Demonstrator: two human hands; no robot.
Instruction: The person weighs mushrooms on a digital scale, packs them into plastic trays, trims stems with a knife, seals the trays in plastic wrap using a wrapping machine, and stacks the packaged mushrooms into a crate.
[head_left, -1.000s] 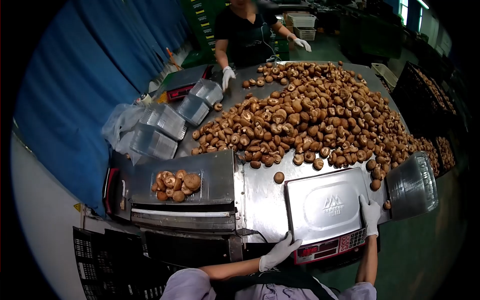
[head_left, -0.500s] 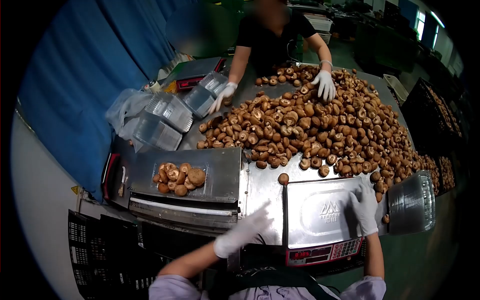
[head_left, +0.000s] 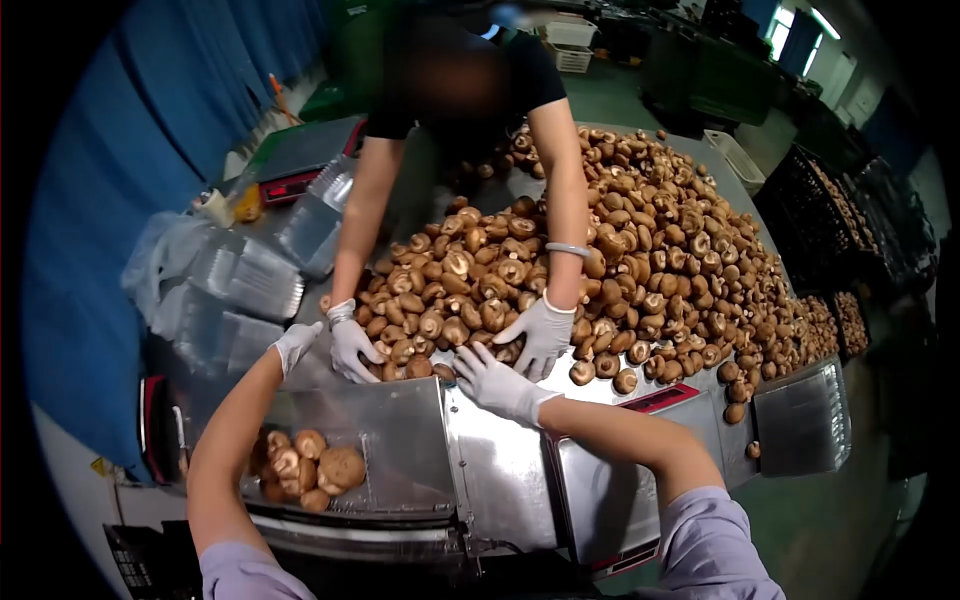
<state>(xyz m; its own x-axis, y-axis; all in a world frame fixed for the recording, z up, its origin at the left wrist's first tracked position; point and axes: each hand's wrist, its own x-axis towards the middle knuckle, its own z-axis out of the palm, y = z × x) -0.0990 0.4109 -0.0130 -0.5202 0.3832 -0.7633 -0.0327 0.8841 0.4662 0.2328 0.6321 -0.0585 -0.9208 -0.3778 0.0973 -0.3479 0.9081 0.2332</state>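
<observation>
My gloved left hand (head_left: 297, 347) reaches over the left side of the table, fingers stretched out, just beside a co-worker's gloved hand (head_left: 352, 345) and near the stacked clear plastic trays (head_left: 245, 275). My gloved right hand (head_left: 495, 385) has its fingers spread against the front edge of a big pile of brown mushrooms (head_left: 640, 230). A co-worker's other gloved hand (head_left: 543, 335) lies right next to it, also on the pile. Below my left forearm, a clear tray of mushrooms (head_left: 340, 468) rests on a metal platform (head_left: 405, 440).
A scale with a metal plate (head_left: 610, 460) stands at the front right. More clear trays (head_left: 805, 415) are stacked at the table's right edge. Another scale (head_left: 310, 150) sits at the back left. Dark crates (head_left: 820, 215) hold mushrooms on the right. The co-worker leans across the table.
My left hand has moved forward and left; my right hand has left the scale plate for the pile's front edge. The co-worker has leaned in, both hands now at the pile's front. The view has shifted.
</observation>
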